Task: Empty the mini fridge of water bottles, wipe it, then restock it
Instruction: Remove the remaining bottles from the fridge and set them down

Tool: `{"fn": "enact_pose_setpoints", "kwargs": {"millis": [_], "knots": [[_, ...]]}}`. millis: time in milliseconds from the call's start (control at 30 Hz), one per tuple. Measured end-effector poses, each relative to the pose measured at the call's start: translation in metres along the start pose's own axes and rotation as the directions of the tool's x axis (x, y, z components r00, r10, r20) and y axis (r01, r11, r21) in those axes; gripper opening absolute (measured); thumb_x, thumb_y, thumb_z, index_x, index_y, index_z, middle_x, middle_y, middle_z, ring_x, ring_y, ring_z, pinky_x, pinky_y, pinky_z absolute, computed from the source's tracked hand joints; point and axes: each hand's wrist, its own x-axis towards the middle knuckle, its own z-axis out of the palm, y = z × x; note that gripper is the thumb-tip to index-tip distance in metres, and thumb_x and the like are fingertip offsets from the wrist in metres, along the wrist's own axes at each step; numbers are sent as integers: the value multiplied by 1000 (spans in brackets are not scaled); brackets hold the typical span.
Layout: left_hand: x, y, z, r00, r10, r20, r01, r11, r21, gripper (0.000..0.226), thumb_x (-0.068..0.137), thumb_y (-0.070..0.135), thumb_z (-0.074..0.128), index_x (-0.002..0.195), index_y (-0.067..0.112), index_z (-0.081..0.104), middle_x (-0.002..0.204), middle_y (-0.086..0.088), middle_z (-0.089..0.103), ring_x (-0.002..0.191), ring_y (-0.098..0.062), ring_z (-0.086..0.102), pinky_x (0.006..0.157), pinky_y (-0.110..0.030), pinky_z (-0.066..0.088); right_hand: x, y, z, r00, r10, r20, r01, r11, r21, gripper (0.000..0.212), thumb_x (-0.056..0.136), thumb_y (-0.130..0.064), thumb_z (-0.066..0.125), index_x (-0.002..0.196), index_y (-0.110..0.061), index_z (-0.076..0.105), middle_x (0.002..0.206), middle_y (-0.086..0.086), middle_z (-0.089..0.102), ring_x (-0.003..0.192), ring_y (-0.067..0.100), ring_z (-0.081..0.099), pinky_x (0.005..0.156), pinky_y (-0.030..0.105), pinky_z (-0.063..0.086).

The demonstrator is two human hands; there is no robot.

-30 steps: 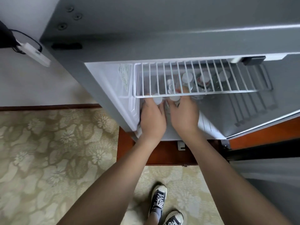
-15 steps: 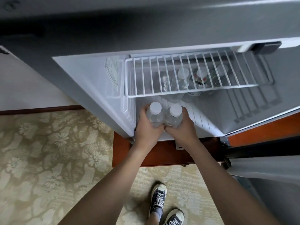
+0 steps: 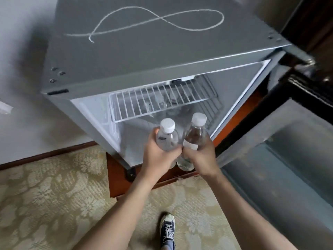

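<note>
The grey mini fridge (image 3: 144,56) stands open below me, its white wire shelf (image 3: 155,103) across the opening. My left hand (image 3: 158,156) grips a clear water bottle (image 3: 166,136) with a white cap. My right hand (image 3: 201,157) grips a second clear, white-capped bottle (image 3: 195,134). Both bottles are upright, side by side, just outside the fridge's front. More bottles (image 3: 173,103) show dimly through the shelf, deep inside.
The fridge door (image 3: 281,159) hangs open to the right. A white cord (image 3: 162,20) loops on the fridge top. The fridge sits on a reddish wooden base (image 3: 117,174). Patterned carpet (image 3: 45,195) covers the floor; my shoe (image 3: 167,230) stands on it.
Both hands have drawn the two bottles out from under the shelf and lifted them clear of the fridge. My head has risen, so the fridge top now shows.
</note>
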Motion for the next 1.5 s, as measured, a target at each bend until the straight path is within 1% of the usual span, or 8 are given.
{"fn": "enact_pose_setpoints", "kwargs": {"millis": [200, 467, 767, 1033, 1133, 1233, 1400, 1500], "knots": [[-63, 101, 47, 941, 231, 247, -209, 972, -111, 41, 67, 24, 83, 101, 9, 66, 89, -4, 74, 86, -20, 73, 76, -43, 61, -98, -82, -67, 948, -138, -287, 157, 986, 47, 44, 64, 4, 73, 104, -9, 59, 84, -2, 68, 75, 12, 65, 68, 31, 54], [-257, 198, 117, 667, 480, 570, -415, 875, -250, 46, 67, 28, 80, 102, 6, 60, 87, -5, 70, 82, -21, 70, 74, -44, 58, -335, -140, -144, 728, -262, -634, 319, 947, -24, 41, 62, -7, 77, 96, -20, 59, 81, -12, 69, 76, 3, 65, 68, 19, 52], [-479, 232, 209, 395, 477, 785, -98, 872, -480, 44, 61, 23, 83, 97, 12, 61, 82, -9, 68, 76, -24, 68, 74, -47, 59, -582, -167, -214, 381, -282, -880, 199, 955, -220, 43, 62, -28, 83, 99, -25, 63, 88, -7, 72, 84, 12, 71, 72, 25, 56], [-537, 241, 299, 234, 508, 829, -38, 857, -514, 37, 62, 22, 81, 92, 18, 61, 76, 3, 68, 71, -19, 67, 66, -41, 57, -647, -153, -278, 178, -246, -953, 127, 966, -226, 54, 52, -29, 78, 101, -17, 60, 88, 0, 70, 85, 21, 71, 80, 40, 59], [-533, 246, 343, 216, 505, 835, -14, 857, -515, 38, 62, 24, 80, 93, 18, 59, 76, 5, 67, 71, -17, 65, 66, -37, 56, -639, -150, -318, 143, -236, -961, 91, 970, -225, 56, 51, -29, 78, 102, -16, 60, 90, 3, 70, 86, 24, 70, 82, 44, 60], [-521, 258, 394, 276, 504, 818, -13, 853, -521, 39, 59, 28, 80, 92, 21, 60, 75, 9, 68, 69, -12, 65, 65, -32, 56, -621, -148, -367, 122, -205, -971, 89, 977, -195, 54, 50, -26, 79, 100, -17, 60, 90, 4, 69, 84, 24, 69, 83, 49, 59], [-495, 280, 465, 271, 511, 816, -32, 852, -523, 37, 64, 19, 82, 93, 23, 58, 74, 15, 68, 68, -5, 66, 64, -23, 55, -583, -154, -442, 130, -208, -969, 108, 975, -195, 52, 49, -26, 80, 98, -20, 61, 81, -8, 69, 75, 10, 68, 67, 24, 54], [-471, 283, 493, 323, 498, 805, -50, 858, -511, 40, 65, 18, 84, 96, 24, 59, 78, 14, 70, 72, -6, 69, 64, -21, 55, -553, -154, -481, 166, -216, -962, 142, 971, -193, 48, 53, -20, 83, 96, -21, 62, 80, -7, 70, 74, 11, 68, 66, 24, 54]]}}
